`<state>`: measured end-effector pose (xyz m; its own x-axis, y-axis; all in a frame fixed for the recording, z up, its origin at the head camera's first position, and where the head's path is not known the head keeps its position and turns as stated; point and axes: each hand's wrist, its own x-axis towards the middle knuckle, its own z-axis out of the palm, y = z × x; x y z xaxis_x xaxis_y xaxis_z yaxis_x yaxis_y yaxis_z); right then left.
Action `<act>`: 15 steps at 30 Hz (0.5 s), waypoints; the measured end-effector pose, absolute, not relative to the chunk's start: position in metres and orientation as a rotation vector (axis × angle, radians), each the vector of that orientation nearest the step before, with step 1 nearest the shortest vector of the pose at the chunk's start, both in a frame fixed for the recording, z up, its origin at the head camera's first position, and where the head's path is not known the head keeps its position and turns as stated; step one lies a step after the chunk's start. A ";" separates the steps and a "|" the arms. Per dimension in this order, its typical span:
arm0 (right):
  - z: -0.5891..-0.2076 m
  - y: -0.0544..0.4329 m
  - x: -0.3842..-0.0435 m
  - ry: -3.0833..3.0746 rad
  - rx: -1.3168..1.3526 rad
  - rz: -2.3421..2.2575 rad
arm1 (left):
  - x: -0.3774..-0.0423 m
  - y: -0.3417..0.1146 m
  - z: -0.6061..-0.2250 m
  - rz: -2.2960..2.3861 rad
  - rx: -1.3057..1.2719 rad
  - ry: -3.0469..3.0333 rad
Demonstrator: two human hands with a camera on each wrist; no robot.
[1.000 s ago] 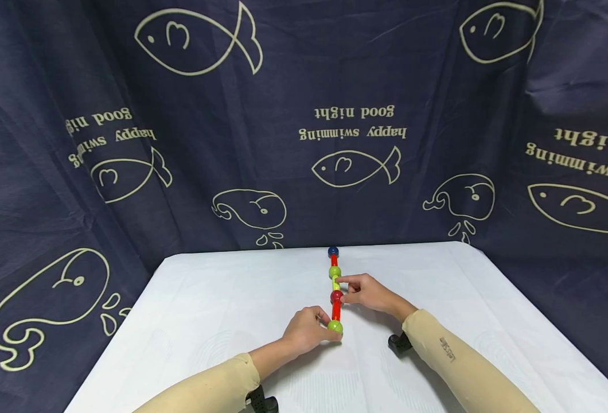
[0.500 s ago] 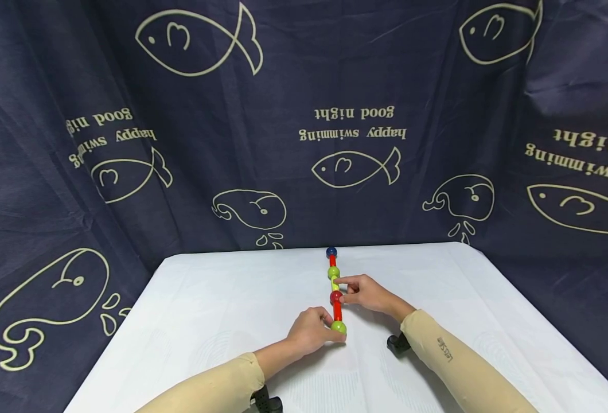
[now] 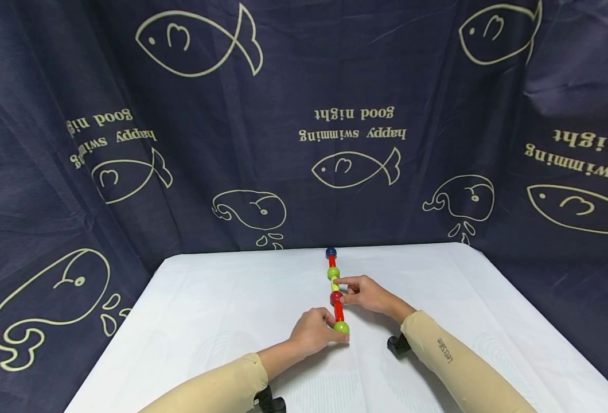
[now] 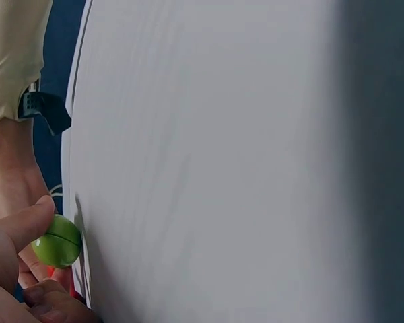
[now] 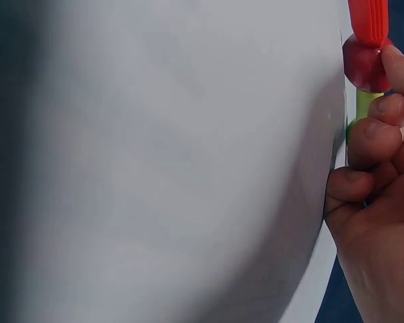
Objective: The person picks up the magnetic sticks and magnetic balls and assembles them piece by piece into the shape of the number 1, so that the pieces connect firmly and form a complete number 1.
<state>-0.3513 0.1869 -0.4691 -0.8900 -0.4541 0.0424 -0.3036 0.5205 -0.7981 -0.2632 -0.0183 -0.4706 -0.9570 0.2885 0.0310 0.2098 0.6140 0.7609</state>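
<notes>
A straight chain of toy balls and rods lies lengthwise on the white table. From the far end come a blue ball (image 3: 331, 252), a red rod (image 3: 332, 261), a green ball (image 3: 333, 273), a yellow-green rod (image 3: 334, 283), a red ball (image 3: 336, 297), another red rod (image 3: 339, 311) and a nearest green ball (image 3: 341, 327). My left hand (image 3: 311, 331) grips that nearest ball between thumb and fingers. At the chain's middle, my right hand (image 3: 371, 293) has its thumb on the red ball and its index finger across the yellow-green rod, with the other fingers curled under.
White cloth covers the table (image 3: 221, 304), whose far edge runs just behind the blue ball. A dark blue curtain (image 3: 293, 115) with fish drawings hangs behind and at both sides. Each wrist carries a black camera mount (image 3: 399, 344).
My left hand has shifted the nearest green ball and its red rod slightly right. The chain's far end has swung a little left, while my right hand stays almost still.
</notes>
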 end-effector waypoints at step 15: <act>-0.471 0.188 -0.348 2.581 -0.634 -1.312 | -0.260 -0.019 -0.472 1.287 0.382 2.734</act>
<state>-0.3479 0.1881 -0.4707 -0.8934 -0.4479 0.0344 -0.2917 0.5204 -0.8025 -0.2600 -0.0188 -0.4719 -0.9641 0.2648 0.0204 0.1844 0.6123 0.7688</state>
